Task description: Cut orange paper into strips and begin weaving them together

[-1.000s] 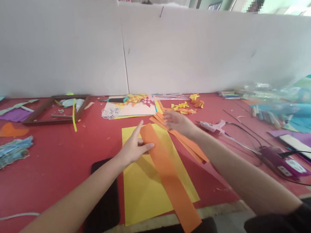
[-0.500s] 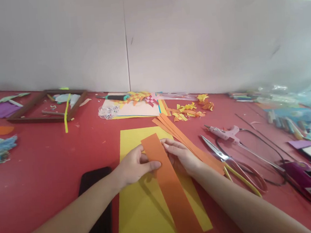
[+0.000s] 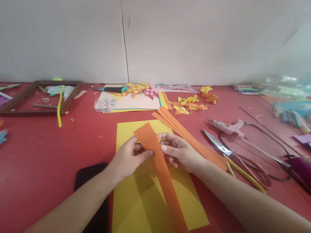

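Observation:
An orange paper strip (image 3: 165,177) is held up over a yellow sheet (image 3: 135,198) lying on the red table. My left hand (image 3: 130,155) grips the strip's left edge near its top, thumb in front and fingers behind. At the strip's right edge, my right hand (image 3: 179,150) has its thumb and curled fingers around the side; the fingertips behind the paper are hidden. More orange strips (image 3: 187,137) lie fanned beside the yellow sheet, partly under my right wrist.
Open scissors (image 3: 224,150), a pink glue gun (image 3: 229,127) and a purple device (image 3: 310,175) lie right. A black phone-like object (image 3: 94,209) is under my left forearm. Behind are paper scraps (image 3: 188,104), a cutter (image 3: 115,89) and a brown frame (image 3: 32,113).
The orange strip has turned and now shows narrower along its lower part. Both hands sit slightly higher in the picture, and the camera view has shifted a little.

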A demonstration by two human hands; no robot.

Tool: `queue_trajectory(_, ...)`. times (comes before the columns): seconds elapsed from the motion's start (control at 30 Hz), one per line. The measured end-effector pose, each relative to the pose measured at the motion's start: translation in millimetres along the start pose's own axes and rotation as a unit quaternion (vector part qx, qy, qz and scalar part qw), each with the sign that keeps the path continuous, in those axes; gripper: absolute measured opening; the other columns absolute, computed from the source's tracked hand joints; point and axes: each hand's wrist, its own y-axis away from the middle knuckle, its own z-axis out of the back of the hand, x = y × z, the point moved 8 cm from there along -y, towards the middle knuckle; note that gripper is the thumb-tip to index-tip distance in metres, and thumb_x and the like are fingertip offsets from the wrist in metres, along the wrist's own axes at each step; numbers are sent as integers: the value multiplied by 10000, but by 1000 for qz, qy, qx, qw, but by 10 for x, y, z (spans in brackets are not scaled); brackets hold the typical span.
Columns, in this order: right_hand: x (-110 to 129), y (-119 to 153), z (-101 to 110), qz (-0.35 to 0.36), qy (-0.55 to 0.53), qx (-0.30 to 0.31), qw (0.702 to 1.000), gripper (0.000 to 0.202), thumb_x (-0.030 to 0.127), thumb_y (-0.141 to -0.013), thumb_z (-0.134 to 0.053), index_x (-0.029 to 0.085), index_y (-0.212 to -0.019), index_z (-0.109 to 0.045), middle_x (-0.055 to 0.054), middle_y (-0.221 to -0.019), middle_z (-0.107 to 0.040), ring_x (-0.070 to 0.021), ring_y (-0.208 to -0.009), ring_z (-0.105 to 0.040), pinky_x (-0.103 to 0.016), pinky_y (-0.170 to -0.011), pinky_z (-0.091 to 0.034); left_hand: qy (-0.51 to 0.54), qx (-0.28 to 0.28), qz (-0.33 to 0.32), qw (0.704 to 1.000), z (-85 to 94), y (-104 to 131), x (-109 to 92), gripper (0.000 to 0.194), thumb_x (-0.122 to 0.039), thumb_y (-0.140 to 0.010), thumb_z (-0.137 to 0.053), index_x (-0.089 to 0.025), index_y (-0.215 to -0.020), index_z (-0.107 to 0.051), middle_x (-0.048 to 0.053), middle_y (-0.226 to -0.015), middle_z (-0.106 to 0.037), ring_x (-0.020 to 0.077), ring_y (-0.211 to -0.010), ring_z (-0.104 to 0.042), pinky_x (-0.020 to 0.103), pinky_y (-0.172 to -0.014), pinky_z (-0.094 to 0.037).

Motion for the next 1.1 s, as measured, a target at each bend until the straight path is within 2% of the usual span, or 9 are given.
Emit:
queue_trajectory(0.13,-33,-15,10,-9,-23,-9,1000,343,407,-750,-818,217,-976,-643,55,-647,-577,-57,-460,-489,-147,-364,-372,41,-3,-31,999,11,-20,-13,591,-437,-727,-831,-177,-1190,-570,118,-1153,-695,247,-950,-680,409,-871,-511)
queue_trajectory(0.23,-88,-15,5,-33,-75,-12,997,283,429,-797,-775,195,-916,-668,20,-697,-631,-90,-585,-610,-187,-522,-501,75,-2,-39,996,6,-28,9,542,-367,-766,-812,-196,-1209,-552,108,-1205,-658,222,-929,-678,409,-870,-524)
queue_trajectory(0.33,-120,-13,-27,-47,-109,3,993,233,382,-818,-759,169,-881,-688,-2,-750,-657,-104,-684,-645,-210,-644,-532,88,-6,-48,995,15,-28,-4,536,-343,-751,-825,-195,-1185,-549,109,-1230,-623,212,-916,-674,406,-858,-536)
queue_trajectory(0.47,-118,-7,-41,-64,-119,9,991,203,358,-855,-715,192,-969,-687,-27,-862,-704,-140,-763,-668,-278,-751,-538,103,-9,-24,994,18,-12,-5,603,-318,-733,-836,-212,-1227,-506,116,-1317,-554,191,-889,-676,379,-819,-551)
queue_trajectory(0.57,-92,-1,-33,-87,-119,13,989,273,381,-871,-680,203,-1079,-675,-66,-975,-729,-196,-859,-688,-346,-810,-533,107,-13,-15,994,9,9,-7,697,-275,-739,-825,-237,-1326,-452,127,-1400,-487,187,-928,-667,362,-827,-553)
queue_trajectory(0.73,-26,19,6,-101,-115,27,988,414,474,-831,-694,240,-1169,-644,-61,-1006,-746,-224,-935,-699,-358,-849,-512,130,-21,6,991,-9,39,37,1025,-231,-708,-843,-403,-1501,-218,120,-1545,-313,147,-885,-660,356,-801,-577)
queue_trajectory(0.87,-53,56,-73,-118,-131,65,982,404,503,-852,-657,242,-1160,-647,-62,-1006,-745,-237,-968,-697,-372,-854,-515,120,-11,24,992,-31,56,57,1180,-211,-698,-856,-471,-1525,-55,130,-1560,-297,115,-827,-652,371,-830,-578)
queue_trajectory(0.93,-45,49,-79,-105,-153,56,981,404,459,-837,-690,228,-1166,-645,-71,-1051,-738,-229,-984,-691,-368,-869,-517,124,-4,18,992,-40,62,35,1212,-214,-699,-858,-490,-1519,-9,131,-1564,-294,126,-842,-657,372,-830,-577)
queue_trajectory(1.1,-26,25,22,-88,-141,-11,986,518,285,-706,-833,218,-1181,-638,-73,-1084,-741,-220,-934,-715,-368,-835,-559,141,34,5,989,-90,91,-10,1155,-223,-732,-840,-480,-1517,-33,131,-1563,-307,179,-926,-674,406,-846,-573)
